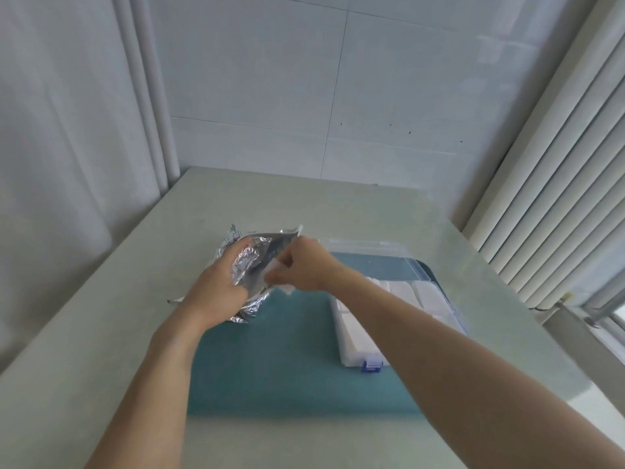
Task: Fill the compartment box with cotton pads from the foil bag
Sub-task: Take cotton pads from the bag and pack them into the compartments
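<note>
compartment box (355, 336): partly behind right forearm | foil bag (248, 262): part-covered by hands

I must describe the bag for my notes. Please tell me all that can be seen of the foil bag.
The foil bag is crinkled, shiny silver, with its mouth open. It lies partly on the teal mat, left of the compartment box. The left hand grips it; the right hand pinches white cotton pads at its mouth.

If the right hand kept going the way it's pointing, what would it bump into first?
Probably the foil bag. The right hand points left, pinching white pads at the bag's mouth, which the left hand holds. Depth is hard to judge.
</note>
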{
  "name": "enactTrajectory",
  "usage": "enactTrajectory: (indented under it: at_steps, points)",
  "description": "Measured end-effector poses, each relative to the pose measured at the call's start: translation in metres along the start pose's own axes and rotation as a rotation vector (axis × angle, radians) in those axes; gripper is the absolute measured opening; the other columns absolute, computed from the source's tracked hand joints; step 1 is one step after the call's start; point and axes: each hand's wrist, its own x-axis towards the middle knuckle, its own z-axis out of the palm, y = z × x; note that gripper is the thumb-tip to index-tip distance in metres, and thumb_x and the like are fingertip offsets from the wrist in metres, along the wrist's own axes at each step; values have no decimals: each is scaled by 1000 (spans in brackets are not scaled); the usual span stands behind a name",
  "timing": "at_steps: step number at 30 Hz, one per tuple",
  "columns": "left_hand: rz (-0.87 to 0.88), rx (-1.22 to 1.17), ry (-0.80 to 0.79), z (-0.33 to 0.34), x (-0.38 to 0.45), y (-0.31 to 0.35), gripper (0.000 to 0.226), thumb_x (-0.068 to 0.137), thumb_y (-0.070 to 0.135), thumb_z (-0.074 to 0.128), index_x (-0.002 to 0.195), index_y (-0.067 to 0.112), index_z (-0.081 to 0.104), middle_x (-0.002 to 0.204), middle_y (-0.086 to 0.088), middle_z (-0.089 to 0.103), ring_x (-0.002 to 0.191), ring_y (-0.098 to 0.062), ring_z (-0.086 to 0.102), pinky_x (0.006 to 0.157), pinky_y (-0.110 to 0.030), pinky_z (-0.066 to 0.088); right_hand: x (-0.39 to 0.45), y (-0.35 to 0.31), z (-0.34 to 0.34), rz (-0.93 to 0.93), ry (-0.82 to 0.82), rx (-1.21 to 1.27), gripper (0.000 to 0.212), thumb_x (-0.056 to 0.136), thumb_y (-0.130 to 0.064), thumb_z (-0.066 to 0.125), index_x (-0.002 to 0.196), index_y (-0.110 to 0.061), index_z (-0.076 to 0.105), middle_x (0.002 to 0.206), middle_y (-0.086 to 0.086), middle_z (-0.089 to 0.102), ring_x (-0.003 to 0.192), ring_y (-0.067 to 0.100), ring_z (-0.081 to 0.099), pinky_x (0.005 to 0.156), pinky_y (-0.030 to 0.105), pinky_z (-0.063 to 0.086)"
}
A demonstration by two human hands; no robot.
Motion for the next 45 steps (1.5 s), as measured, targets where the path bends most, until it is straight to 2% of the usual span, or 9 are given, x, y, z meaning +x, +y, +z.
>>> enactTrajectory:
  at_steps: [3,7,11,16,20,29,32,39,45]
  points:
    - [-17,26,-4,2,2,-2,84,87,-4,53,153,39,27,157,4,36,141,-21,38,104,-27,34,2,5,13,86,-62,-58,18,78,-21,75,65,-9,72,50,1,63,42,10,51,49,19,46]
    - [4,13,-26,4,2,-2,87,87,2,60,155,40,21,160,6,32,144,-17,33,114,-31,30,7,-6,12,122,-95,-70,25,74,-27,82,87,-7,73,72,5,75,41,6,61,55,18,53]
    - [-5,-61,-61,-1,-1,2,100,81,-9,54,152,53,19,157,12,34,135,-14,44,95,-28,46,15,-27,18,90,-150,-88,25,83,-24,70,92,-1,73,78,8,77,67,16,75,76,31,62]
    - [-35,-202,33,-6,-4,8,97,80,-18,46,152,45,29,144,20,40,130,0,40,95,-15,38,16,-42,34,-58,-192,-339,27,91,-32,58,91,-7,68,84,6,67,87,27,67,72,30,52]
    - [-92,-82,89,-10,-4,5,90,82,-6,51,152,45,27,128,8,53,117,-20,57,88,-27,42,16,-41,40,-117,-229,-378,21,92,-24,54,98,-8,67,90,10,63,84,30,58,72,30,47]
    - [-178,-175,-19,-19,-6,4,91,84,-7,47,152,48,23,154,4,38,115,-12,44,71,-18,39,20,-41,43,-236,-303,-334,33,102,-25,45,112,-1,65,114,18,66,104,34,60,77,29,38]
    - [-163,-209,-26,-18,-5,6,92,83,-10,46,153,45,24,157,4,33,122,-6,36,87,-23,37,18,-39,38,-219,-291,-287,32,99,-22,55,124,-3,64,121,16,64,115,32,58,78,26,38]
    - [-180,-310,-79,-19,-7,6,91,82,-13,45,153,40,27,150,4,36,134,-12,35,102,-27,30,13,-41,39,-190,-271,-146,17,97,-17,58,88,-5,65,83,8,61,77,23,49,59,26,38]
    - [-193,-333,-105,-20,-10,9,101,59,9,52,151,44,30,148,2,42,134,-18,41,101,-29,36,10,-45,42,-132,-179,-190,42,90,-14,58,54,-15,38,56,1,42,53,17,39,48,26,29]
